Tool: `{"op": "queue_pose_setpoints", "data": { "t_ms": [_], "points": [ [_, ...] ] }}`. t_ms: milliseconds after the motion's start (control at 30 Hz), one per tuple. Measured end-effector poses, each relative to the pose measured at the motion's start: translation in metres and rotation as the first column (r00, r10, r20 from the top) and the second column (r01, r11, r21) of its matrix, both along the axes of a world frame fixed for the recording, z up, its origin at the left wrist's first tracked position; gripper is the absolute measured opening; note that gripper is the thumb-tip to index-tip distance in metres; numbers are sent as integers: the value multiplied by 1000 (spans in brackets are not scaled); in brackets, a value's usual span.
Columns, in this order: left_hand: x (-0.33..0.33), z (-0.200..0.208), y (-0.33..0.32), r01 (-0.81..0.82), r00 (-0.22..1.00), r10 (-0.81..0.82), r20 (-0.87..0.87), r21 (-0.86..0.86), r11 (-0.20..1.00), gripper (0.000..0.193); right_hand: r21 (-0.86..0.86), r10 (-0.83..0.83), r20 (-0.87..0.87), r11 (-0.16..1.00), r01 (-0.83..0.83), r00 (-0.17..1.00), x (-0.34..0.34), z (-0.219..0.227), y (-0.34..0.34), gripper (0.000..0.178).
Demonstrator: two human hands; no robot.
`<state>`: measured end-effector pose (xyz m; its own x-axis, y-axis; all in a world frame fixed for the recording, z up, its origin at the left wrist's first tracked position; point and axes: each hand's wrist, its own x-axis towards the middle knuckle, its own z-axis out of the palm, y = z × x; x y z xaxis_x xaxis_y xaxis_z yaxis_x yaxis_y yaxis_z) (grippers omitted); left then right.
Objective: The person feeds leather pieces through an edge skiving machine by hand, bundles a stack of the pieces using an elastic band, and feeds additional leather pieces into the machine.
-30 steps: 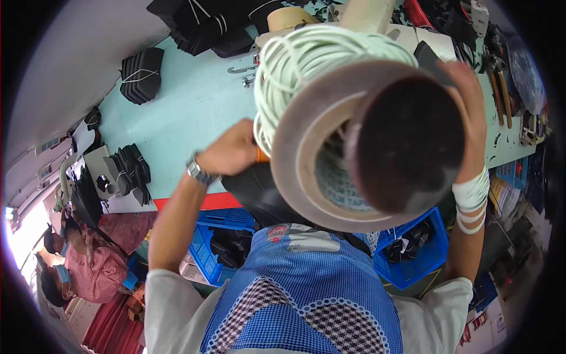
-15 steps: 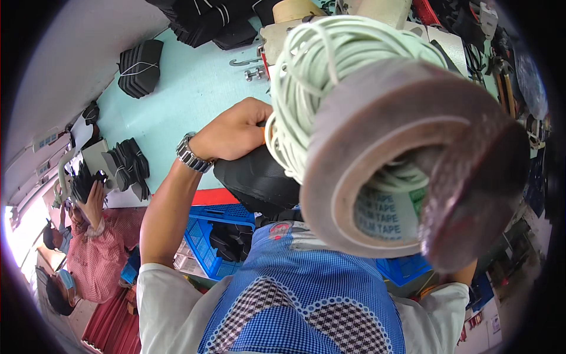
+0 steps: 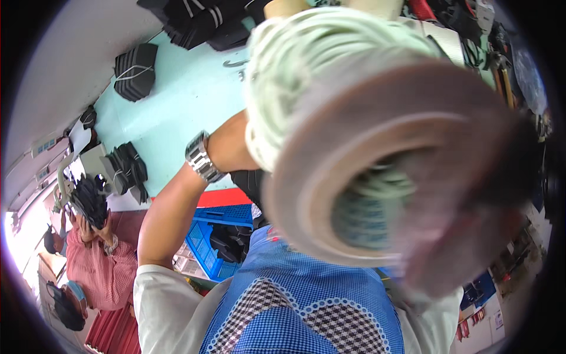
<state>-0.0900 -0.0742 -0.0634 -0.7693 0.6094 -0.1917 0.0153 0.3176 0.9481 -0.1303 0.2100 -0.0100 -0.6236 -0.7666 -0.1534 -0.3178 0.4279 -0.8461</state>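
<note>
cord and tape now covered more of the left hand at ten o'clock and black piece at nine, hiding the work, left fingers untellable, right hand unseen.

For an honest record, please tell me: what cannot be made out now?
Left hand: fingers, and anything they hold, hidden in the head view by the pale cord coil.
Right hand: not visible in the head view, likely behind the tape roll.
Print inside the tape roll: too blurred, head view.
Black piece below the left hand: mostly covered by the tape roll, head view.
Black bundles: cut by the head view's upper edge.
</note>
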Motion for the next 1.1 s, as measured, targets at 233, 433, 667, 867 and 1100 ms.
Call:
{"op": "queue_pose_setpoints", "data": {
  "t_ms": [233, 433, 667, 867, 1100],
  "points": [
    [21, -14, -6, -133, 989, 138, 52, -80, 988, 59, -79, -401, -484, 905, 417, 778, -3, 4, 74, 22],
    [24, -15, -7, -157, 984, 164, 66, -99, 983, 62, -103, -233, -768, 964, 244, 597, 15, -36, 49, 38],
    [26, -15, -9, -161, 983, 168, 70, -99, 982, 65, 104, -82, -197, 989, 104, 977, 12, -21, 34, 34],
    [25, -14, -5, -157, 985, 163, 61, -86, 984, 68, -73, -82, 131, 993, 92, 988, 14, -22, 37, 10],
    [25, -17, -11, -121, 992, 121, 32, -12, 993, 72, 167, -217, 54, 964, 206, 975, 4, -2, 23, 25]
  ]
}}
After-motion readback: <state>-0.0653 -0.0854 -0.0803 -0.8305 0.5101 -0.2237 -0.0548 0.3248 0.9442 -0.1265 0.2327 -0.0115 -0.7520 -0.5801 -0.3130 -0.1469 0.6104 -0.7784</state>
